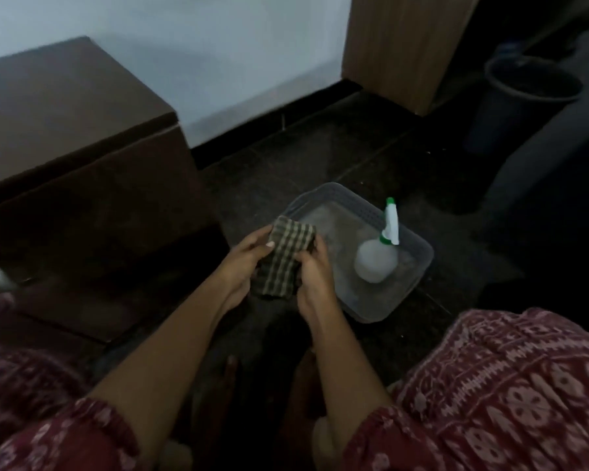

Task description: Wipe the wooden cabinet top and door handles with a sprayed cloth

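Observation:
A folded green-and-cream checked cloth [284, 260] is held between both hands above the dark floor. My left hand [244, 263] grips its left edge, thumb on top. My right hand [315, 277] grips its right edge. Just to the right stands a clear plastic basket [419, 263], and inside it a white spray bottle [376, 261] with a green-tipped nozzle stands upright. The dark brown wooden cabinet [65, 107] sits low at the left, its top facing up; no door handles show in this dim view.
A white wall with a black skirting runs behind. A light wooden panel [402, 45] stands at the back right, with a dark bucket [524, 103] beyond it. My knees in red patterned fabric fill the lower corners. The floor is dark tile.

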Available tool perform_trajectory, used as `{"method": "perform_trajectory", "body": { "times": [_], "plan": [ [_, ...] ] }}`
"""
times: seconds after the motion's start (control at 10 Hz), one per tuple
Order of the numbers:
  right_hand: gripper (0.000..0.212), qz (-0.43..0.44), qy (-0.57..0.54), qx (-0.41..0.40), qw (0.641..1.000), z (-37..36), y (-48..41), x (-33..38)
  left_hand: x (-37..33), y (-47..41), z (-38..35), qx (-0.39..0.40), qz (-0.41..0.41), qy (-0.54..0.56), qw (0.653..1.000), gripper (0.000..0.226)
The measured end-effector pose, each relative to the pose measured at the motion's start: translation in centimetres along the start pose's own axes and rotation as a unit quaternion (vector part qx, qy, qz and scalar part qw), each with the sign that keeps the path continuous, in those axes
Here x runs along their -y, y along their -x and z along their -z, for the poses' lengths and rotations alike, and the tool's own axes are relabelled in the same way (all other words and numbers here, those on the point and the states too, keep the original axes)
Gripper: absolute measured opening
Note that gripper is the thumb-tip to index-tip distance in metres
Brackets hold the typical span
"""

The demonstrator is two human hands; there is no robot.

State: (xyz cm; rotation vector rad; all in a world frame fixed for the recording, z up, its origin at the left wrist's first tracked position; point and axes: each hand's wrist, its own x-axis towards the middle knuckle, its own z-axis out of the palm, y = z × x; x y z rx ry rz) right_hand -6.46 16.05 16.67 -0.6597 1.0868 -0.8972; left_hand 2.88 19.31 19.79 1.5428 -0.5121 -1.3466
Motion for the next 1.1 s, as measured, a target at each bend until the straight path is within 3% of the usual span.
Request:
{"method": "perform_trajectory", "body": {
  "times": [0.3, 0.5, 0.7, 0.8, 0.9, 1.0, 1.1],
  "plan": [
    [0.063, -0.023, 0.071, -0.151, 0.986, 4.1, -13.8, -0.5, 1.9, -14.3, -4.9, 0.059, 0.009, -0.129, 0.990, 0.051],
    [0.063, 0.024, 0.148, -0.255, 0.955, 5.3, -21.1, -2.8, 4.8, -22.4, -7.0, 0.109, 0.010, -0.163, 0.981, 0.056],
    [0.048, 0.010, 0.232, -0.260, 0.937, 7.5, -23.6, -4.6, 8.7, -26.4, -8.2, 0.116, 0.005, -0.195, 0.974, 0.060],
    [0.048, -0.026, 0.361, -0.251, 0.898, 7.5, -23.8, -5.2, 9.7, -27.2, -8.0, 0.126, -0.078, -0.373, 0.916, 0.055],
    [0.057, -0.029, 0.458, -0.208, 0.864, 6.6, -22.5, -4.8, 8.3, -26.1, -6.7, 0.138, -0.124, -0.531, 0.826, 0.059],
    [0.056, -0.050, 0.531, -0.154, 0.832, 4.5, -20.2, -0.9, 2.4, -23.5, -4.9, 0.157, -0.157, -0.682, 0.697, 0.063],
    [0.052, -0.051, 0.563, -0.097, 0.819, 2.3, -18.2, 3.2, -3.3, -21.2, -3.6, 0.189, -0.169, -0.719, 0.648, 0.063]
  ]
}}
